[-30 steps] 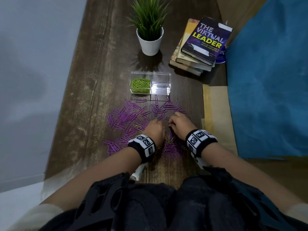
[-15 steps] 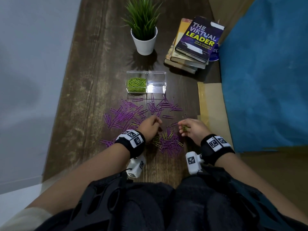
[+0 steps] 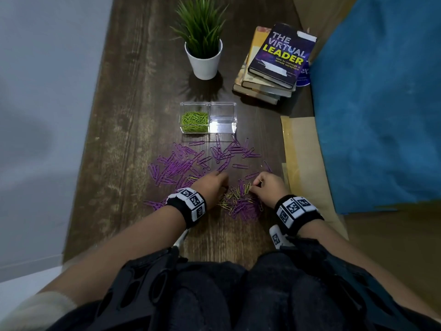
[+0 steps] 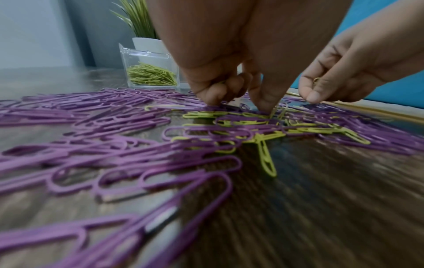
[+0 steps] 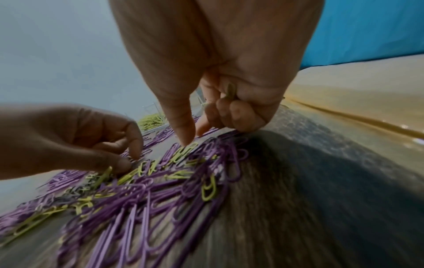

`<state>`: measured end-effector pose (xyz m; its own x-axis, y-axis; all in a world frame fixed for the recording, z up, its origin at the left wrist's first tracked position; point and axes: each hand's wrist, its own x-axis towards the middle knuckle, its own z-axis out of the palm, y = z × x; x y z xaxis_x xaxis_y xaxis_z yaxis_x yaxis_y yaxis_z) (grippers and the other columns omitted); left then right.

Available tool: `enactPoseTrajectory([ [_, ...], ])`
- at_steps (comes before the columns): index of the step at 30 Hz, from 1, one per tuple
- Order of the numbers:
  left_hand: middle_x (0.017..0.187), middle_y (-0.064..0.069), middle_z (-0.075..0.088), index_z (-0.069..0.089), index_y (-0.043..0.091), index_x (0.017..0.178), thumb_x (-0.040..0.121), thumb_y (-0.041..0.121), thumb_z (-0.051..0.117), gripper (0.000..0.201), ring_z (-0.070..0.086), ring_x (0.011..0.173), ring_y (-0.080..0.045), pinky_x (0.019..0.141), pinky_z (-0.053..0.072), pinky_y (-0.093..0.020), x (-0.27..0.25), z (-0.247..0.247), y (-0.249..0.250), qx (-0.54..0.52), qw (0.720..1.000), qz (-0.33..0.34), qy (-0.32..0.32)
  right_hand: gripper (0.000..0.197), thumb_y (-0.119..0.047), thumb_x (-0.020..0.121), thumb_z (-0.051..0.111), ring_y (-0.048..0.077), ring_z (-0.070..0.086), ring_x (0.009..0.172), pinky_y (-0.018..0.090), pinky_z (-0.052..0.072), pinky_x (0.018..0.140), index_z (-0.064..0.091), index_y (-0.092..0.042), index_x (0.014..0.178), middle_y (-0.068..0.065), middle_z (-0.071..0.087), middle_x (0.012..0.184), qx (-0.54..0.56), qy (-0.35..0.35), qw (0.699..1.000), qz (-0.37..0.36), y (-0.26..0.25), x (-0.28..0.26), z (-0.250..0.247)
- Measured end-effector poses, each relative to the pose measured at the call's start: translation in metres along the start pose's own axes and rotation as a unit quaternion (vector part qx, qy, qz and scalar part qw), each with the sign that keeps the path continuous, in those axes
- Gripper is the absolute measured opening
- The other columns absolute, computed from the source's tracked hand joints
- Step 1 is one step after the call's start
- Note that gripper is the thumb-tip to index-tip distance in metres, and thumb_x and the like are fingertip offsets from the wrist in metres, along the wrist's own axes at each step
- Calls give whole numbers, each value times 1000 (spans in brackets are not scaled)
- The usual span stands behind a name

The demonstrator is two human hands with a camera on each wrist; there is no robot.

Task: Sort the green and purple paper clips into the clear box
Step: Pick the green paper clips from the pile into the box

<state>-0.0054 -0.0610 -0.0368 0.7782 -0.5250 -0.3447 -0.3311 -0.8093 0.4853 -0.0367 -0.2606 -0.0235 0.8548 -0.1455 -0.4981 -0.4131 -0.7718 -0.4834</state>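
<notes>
A clear two-part box (image 3: 222,108) stands mid-table, with green clips (image 3: 194,120) in its left half and nothing in its right half. Purple clips (image 3: 176,163) lie scattered in front of it. A mixed pile of green and purple clips (image 3: 238,201) lies between my hands. My left hand (image 3: 223,187) has its fingers curled, and its thumb and forefinger pinch at a green clip (image 5: 105,174) in the pile. My right hand (image 3: 255,187) holds a green clip (image 5: 230,90) in its curled fingers, while its thumb and forefinger touch another green clip (image 5: 183,154).
A potted plant (image 3: 204,60) and a stack of books (image 3: 274,63) stand behind the box. A tan envelope (image 3: 307,163) and a blue cloth (image 3: 381,103) lie along the right. The table's left edge (image 3: 95,151) drops to the floor.
My right hand, which had drawn away to the right half a second ago, is back at the mixed pile. My left hand has stayed at the pile's left side.
</notes>
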Motion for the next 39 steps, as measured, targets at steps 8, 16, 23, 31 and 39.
enactPoseTrajectory([
  [8, 111, -7, 55, 57, 15, 108, 91, 18, 56, 18, 56, 100, -26, 81, 47, -35, 6, 3, 9, 1, 1000, 10, -12, 18, -32, 87, 65, 21, 62, 81, 28, 46, 72, 58, -16, 86, 3, 64, 86, -26, -29, 999, -10, -27, 6, 14],
  [16, 100, -6, 58, 54, 13, 97, 91, 19, 56, 9, 56, 92, -23, 82, 47, -36, 10, 2, 3, -24, 998, -22, -48, 19, -29, 90, 62, 20, 60, 83, 26, 40, 70, 66, -10, 87, 3, 64, 84, 77, 12, 997, 25, -25, 26, -8],
  [23, 104, -6, 61, 57, 12, 101, 88, 14, 55, 13, 57, 95, -23, 82, 48, -34, 11, 1, 5, -27, 999, 12, -34, 14, -29, 88, 63, 16, 59, 79, 24, 40, 68, 60, -17, 81, -5, 61, 81, -31, 28, 999, 8, -12, 18, -8],
  [31, 101, -6, 57, 57, 13, 97, 88, 14, 53, 9, 56, 93, -23, 82, 48, -35, 9, -5, 4, -1, 998, 1, -67, 25, -29, 91, 61, 22, 62, 76, 25, 43, 70, 66, -9, 77, 5, 65, 79, -38, 0, 998, 45, -11, 5, 2],
  [39, 107, -3, 59, 54, 17, 109, 88, 16, 53, 21, 58, 96, -22, 81, 51, -36, 1, -26, -4, -9, 998, -52, 19, 17, -30, 92, 59, 16, 57, 75, 28, 44, 69, 60, -14, 85, 0, 62, 82, 42, 48, 997, 47, 3, 9, -9],
])
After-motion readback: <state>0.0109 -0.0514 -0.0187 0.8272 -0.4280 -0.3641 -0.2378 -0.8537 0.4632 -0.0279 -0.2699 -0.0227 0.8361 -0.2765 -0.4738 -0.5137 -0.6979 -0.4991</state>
